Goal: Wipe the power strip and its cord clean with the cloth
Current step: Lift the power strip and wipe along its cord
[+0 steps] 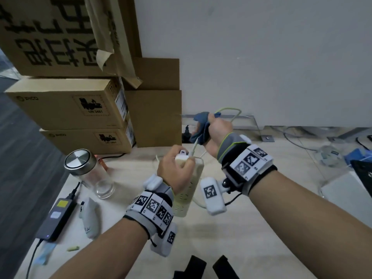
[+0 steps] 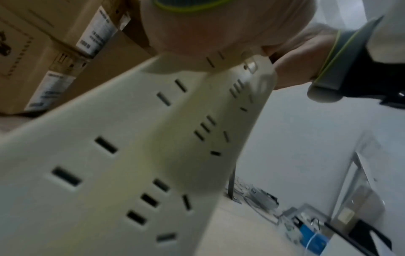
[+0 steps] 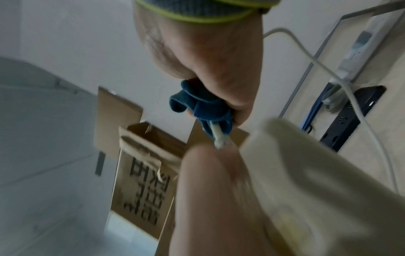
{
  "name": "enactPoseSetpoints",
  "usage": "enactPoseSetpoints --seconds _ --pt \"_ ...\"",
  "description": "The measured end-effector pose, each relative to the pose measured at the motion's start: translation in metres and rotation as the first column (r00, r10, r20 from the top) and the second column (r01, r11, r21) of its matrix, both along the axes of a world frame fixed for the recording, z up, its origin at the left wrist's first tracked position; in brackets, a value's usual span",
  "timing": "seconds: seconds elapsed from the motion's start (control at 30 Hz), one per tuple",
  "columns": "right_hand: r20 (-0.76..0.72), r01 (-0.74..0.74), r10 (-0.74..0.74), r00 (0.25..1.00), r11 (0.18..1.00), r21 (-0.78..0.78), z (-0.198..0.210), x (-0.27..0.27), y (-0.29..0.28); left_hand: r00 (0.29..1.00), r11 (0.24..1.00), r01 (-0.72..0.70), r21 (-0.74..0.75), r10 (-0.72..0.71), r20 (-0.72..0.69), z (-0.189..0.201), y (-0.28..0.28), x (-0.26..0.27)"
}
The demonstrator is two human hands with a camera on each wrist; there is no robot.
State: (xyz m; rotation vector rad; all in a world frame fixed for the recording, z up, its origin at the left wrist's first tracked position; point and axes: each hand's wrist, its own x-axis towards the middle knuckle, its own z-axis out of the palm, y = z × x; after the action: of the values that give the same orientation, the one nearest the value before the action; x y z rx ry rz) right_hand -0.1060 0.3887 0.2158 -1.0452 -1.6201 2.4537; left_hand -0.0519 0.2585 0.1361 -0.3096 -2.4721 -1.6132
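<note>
Left hand: the left hand [image 1: 174, 170] is gripping the far end of the power strip [image 1: 188, 195], fingers [image 1: 191, 161] curled over the end where the cord leaves it.
Power strip: it is sitting lifted off the desk [image 1: 251, 228], tilted, its near end pointing down toward the person; the left wrist view is showing its socket face [image 2: 122, 155] close up.
Right hand: the right hand [image 1: 218, 127] is clenching the blue cloth [image 1: 200, 127] around the white cord [image 1: 194, 149], just beyond the strip's end.
Cord: past the right fist it is looping up toward the wall [image 1: 231, 109] and back down.
Left side: a glass jar with a metal lid [image 1: 88, 172], a white controller [image 1: 89, 218] and a dark power adapter [image 1: 58, 214] are lying near the desk's left edge.
Back: stacked cardboard boxes [image 1: 74, 109] are standing against the wall, close behind the hands.
Right side: bare desk is lying open to the right of the right forearm.
</note>
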Motion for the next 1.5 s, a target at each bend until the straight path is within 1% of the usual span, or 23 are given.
enactPoseSetpoints --seconds 0.1,0.17,0.2,0.27,0.33,0.37,0.43,0.5,0.57,0.6,0.67,0.77,0.9,0.97,1.07,1.2,1.23,1.27,1.33,1.43,1.5 --pt "0.0 0.133 -0.134 0.991 0.988 -0.082 0.002 -0.008 0.021 0.998 0.994 0.056 -0.098 -0.059 -0.019 -0.006 -0.007 0.008" --pt "-0.018 0.178 -0.184 0.983 0.969 -0.171 0.003 -0.006 0.025 0.996 0.989 0.078 -0.124 -0.084 -0.042 -0.008 -0.006 0.01" --pt "-0.027 0.174 -0.182 0.983 0.966 -0.192 0.004 -0.005 0.025 0.994 0.987 0.087 -0.137 -0.095 -0.051 -0.007 -0.004 0.009" --pt "-0.041 0.134 -0.148 0.988 0.962 -0.236 0.006 0.0 0.02 0.995 0.98 0.1 -0.174 -0.104 -0.012 -0.002 0.0 0.003" --pt "-0.055 0.024 -0.043 0.998 0.952 -0.305 0.008 0.011 0.008 0.996 0.981 0.083 -0.174 -0.075 0.052 0.005 0.003 -0.005" --pt "-0.081 -0.027 0.005 0.997 0.959 -0.281 0.006 0.016 0.0 0.997 0.985 0.061 -0.163 -0.051 0.063 0.009 0.004 -0.009" --pt "-0.124 -0.084 0.063 0.99 0.982 -0.171 -0.001 0.023 -0.015 0.998 0.987 0.025 -0.162 -0.017 0.053 0.014 0.006 -0.018" --pt "-0.12 -0.068 0.065 0.991 0.998 -0.018 -0.01 0.023 -0.023 0.999 0.979 0.019 -0.201 -0.013 0.032 0.015 0.008 -0.021" --pt "-0.056 -0.034 0.04 0.998 0.995 0.089 -0.008 0.021 -0.023 1.0 0.973 0.002 -0.231 -0.008 -0.025 0.012 0.009 -0.017" --pt "-0.021 -0.013 0.015 1.0 0.996 0.087 -0.008 0.019 -0.021 0.998 0.971 -0.018 -0.239 0.002 -0.067 0.01 0.008 -0.015" --pt "0.026 0.027 -0.027 0.999 1.0 0.008 -0.007 0.015 -0.015 0.995 0.962 -0.004 -0.274 -0.023 -0.097 0.008 0.005 -0.012" --pt "0.047 0.091 -0.087 0.995 0.992 -0.092 -0.001 0.012 -0.005 0.993 0.938 0.064 -0.339 -0.095 -0.075 0.006 -0.004 -0.007" --pt "0.039 0.193 -0.19 0.981 0.978 -0.085 -0.003 0.006 0.015 0.983 0.916 0.111 -0.385 -0.159 -0.095 -0.01 -0.016 0.0" --pt "0.039 0.191 -0.187 0.981 0.975 -0.116 -0.01 0.008 0.014 0.984 0.912 0.124 -0.391 -0.164 -0.07 -0.019 -0.018 0.0" --pt "0.011 0.159 -0.159 0.987 0.974 -0.161 -0.027 0.015 -0.004 0.992 0.902 0.118 -0.414 -0.123 0.016 -0.026 -0.016 -0.008" --pt "0.021 0.071 -0.071 0.997 0.997 0.002 -0.047 0.03 -0.035 0.994 0.887 0.092 -0.453 -0.059 0.087 -0.022 -0.008 -0.021" --pt "0.05 0.06 -0.06 0.997 0.998 0.007 -0.046 0.031 -0.035 0.995 0.879 0.093 -0.468 -0.064 0.078 -0.021 -0.006 -0.022" --pt "0.07 0.071 -0.069 0.995 0.997 -0.02 -0.041 0.03 -0.033 0.996 0.869 0.088 -0.488 -0.073 0.051 -0.02 -0.006 -0.021" --pt "0.101 0.111 -0.106 0.989 0.993 -0.042 -0.031 0.024 -0.015 0.995 0.857 0.091 -0.508 -0.102 0.007 -0.021 -0.008 -0.017" --pt "0.104 0.183 -0.177 0.979 0.982 -0.054 -0.019 0.01 0.021 0.985 0.833 0.166 -0.527 -0.171 0.04 -0.028 -0.017 -0.006" --pt "0.123 0.215 -0.207 0.971 0.975 -0.062 -0.016 0.006 0.034 0.987 0.84 0.162 -0.518 -0.15 0.065 -0.036 -0.021 -0.001"
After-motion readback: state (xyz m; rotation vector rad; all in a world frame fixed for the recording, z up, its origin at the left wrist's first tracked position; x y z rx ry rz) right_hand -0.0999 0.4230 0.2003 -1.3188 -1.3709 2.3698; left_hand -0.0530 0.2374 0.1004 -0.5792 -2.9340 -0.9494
